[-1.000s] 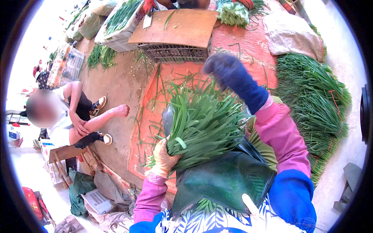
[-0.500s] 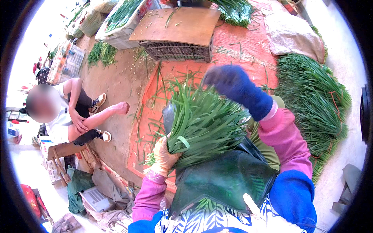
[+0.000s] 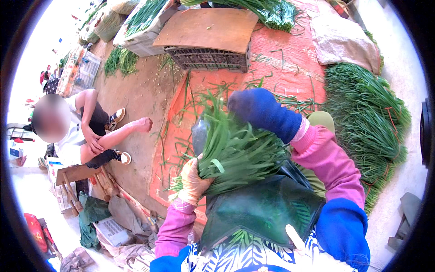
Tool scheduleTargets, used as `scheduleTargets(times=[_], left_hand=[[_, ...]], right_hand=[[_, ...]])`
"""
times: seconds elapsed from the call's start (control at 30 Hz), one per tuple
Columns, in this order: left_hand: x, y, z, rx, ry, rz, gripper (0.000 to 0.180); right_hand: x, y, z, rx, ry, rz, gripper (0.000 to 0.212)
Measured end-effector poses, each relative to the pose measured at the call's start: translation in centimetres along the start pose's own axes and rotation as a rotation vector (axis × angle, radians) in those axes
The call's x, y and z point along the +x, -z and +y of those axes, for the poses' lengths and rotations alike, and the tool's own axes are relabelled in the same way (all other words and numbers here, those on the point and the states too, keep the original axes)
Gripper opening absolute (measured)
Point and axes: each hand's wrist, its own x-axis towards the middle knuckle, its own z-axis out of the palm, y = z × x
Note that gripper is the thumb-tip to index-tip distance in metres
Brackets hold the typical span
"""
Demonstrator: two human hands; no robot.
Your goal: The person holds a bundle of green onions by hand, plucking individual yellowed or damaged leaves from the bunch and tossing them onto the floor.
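Note:
My left hand (image 3: 194, 179), in a pale cream-orange glove, is closed round a thick bunch of long flat green leaves, garlic chives by their look (image 3: 244, 154). The leaves fan out to the upper right over the dark green apron (image 3: 258, 211) on my lap. My right hand (image 3: 251, 106), in a dark blue knitted glove, is at the upper tips of the bunch. Its fingers are smeared by motion and partly lost among the leaves, so their grip does not show.
Loose leaves litter an orange-red sheet (image 3: 176, 131). Ahead stands a dark crate (image 3: 206, 59) topped by a brown board (image 3: 210, 29). A big chive pile (image 3: 362, 113) lies at right, partly under a pale sack (image 3: 344, 41). A seated person (image 3: 72, 136) is at left.
My right hand has moved left and slightly down, into the leaf tips. The left hand keeps its hold on the bunch. More long green stalks show above the board at the top.

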Motion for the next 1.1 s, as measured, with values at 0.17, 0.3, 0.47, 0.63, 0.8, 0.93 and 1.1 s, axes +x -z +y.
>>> scheduleTargets(times=[0.17,0.3,0.47,0.63,0.8,0.93,1.1], left_hand=[[0.2,0.8,1.2,0.046,-0.079,0.028,0.065],[0.3,0.8,1.1,0.111,-0.119,0.030,0.067],[0.6,0.8,1.4,0.105,-0.126,-0.009,0.070],[0.7,0.9,1.8,0.098,-0.117,-0.019,0.069],[0.6,0.8,2.1,0.146,-0.152,0.002,0.068],[0.4,1.0,2.0,0.153,-0.142,0.002,0.069],[0.8,1.2,3.2,0.161,-0.119,-0.056,0.070]], right_hand=[[0.7,5.4,2.2,0.856,-0.604,0.309,0.028],[1.9,8.0,0.2,0.257,-0.122,0.299,0.025],[2.2,8.0,-5.3,-0.552,0.241,-0.169,0.042],[1.9,5.3,-3.6,-0.390,0.242,-0.274,0.026],[2.3,6.2,-0.4,0.783,-0.395,0.200,0.012],[2.6,7.3,-0.7,0.052,-0.183,-0.145,0.018],[1.9,5.3,-1.1,-0.526,0.116,-0.513,0.019]])
